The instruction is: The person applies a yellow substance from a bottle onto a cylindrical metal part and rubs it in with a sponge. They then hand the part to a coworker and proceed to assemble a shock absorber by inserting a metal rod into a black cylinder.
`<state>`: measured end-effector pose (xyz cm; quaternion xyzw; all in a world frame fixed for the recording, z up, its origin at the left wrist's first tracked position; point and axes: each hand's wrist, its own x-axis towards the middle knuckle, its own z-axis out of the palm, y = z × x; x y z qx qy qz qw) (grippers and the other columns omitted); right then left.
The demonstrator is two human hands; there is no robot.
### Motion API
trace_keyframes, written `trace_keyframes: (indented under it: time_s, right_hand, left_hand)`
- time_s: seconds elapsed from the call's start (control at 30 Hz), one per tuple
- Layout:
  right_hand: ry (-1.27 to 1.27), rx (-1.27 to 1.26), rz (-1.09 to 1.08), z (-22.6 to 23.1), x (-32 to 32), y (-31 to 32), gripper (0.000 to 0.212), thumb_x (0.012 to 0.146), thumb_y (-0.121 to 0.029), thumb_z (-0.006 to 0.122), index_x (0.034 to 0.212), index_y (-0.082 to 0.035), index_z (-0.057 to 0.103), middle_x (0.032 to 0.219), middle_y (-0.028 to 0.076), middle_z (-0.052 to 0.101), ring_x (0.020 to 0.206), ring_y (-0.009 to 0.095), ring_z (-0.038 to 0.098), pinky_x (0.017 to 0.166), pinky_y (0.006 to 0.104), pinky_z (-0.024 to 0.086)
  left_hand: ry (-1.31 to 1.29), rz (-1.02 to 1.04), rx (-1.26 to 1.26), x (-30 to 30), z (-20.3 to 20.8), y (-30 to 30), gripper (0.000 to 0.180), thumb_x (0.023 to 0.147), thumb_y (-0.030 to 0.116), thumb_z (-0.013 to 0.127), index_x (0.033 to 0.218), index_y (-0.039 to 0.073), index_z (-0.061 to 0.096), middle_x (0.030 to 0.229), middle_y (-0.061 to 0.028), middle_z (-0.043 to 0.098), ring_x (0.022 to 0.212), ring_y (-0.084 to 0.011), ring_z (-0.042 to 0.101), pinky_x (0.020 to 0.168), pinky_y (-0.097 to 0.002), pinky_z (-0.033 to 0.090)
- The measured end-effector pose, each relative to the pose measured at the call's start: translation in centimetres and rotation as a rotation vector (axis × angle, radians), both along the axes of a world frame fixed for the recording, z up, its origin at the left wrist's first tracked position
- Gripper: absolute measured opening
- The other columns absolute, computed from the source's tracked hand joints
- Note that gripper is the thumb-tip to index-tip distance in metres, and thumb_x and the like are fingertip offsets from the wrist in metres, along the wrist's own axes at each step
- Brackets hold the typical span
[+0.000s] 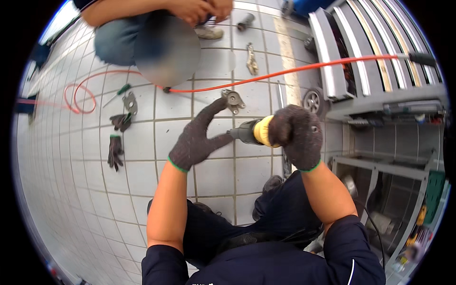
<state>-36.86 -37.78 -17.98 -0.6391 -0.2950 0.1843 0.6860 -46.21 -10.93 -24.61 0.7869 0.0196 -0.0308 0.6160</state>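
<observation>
My right hand (298,135), in a dark glove with a green cuff, is closed round a yellow-and-black power tool (248,132). The tool's black nose points left. My left hand (194,144), gloved the same way, is open with thumb and fingers apart. Its thumb reaches close to the tool's nose; whether they touch I cannot tell. Just beyond its fingertips a cast metal flange (233,100) with a round centre lies on the tiles.
An orange hose (285,71) crosses beyond my hands. A co-worker's hands (197,10) are at the far left. Locking pliers (251,60), a dark cylinder (245,22), a green-handled screwdriver (122,90), a flat metal plate (129,103) and loose gloves (115,151) lie about. A drawer cabinet (332,59) stands right.
</observation>
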Motion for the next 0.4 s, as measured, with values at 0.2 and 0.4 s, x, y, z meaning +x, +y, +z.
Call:
trace_keyframes:
  time_s: [0.2,0.4]
  right_hand:
    - [-0.662,-0.452,-0.431,3.4,-1.0,0.8,0.049,0.110,-0.038,0.070,0.140,0.000,0.065,0.134,0.017,0.067,0.127,0.032,0.063,0.111,0.0434,0.050]
    - [-0.667,-0.539,-0.377,2.7,-2.5,-3.2,0.078,0.105,-0.036,0.078,0.166,0.000,0.043,0.160,0.020,0.055,0.155,0.034,0.048,0.130,0.0466,0.039]
  left_hand:
    - [-0.408,-0.070,0.136,4.1,7.4,-9.7,0.080,0.083,0.018,0.088,0.155,0.002,0.055,0.135,-0.0181,0.072,0.127,-0.0399,0.068,0.115,-0.0492,0.051]
    - [-0.476,-0.127,0.306,5.2,5.7,-12.8,0.072,0.078,0.019,0.084,0.146,0.013,0.064,0.107,-0.0114,0.077,0.105,-0.0359,0.072,0.102,-0.0500,0.055]
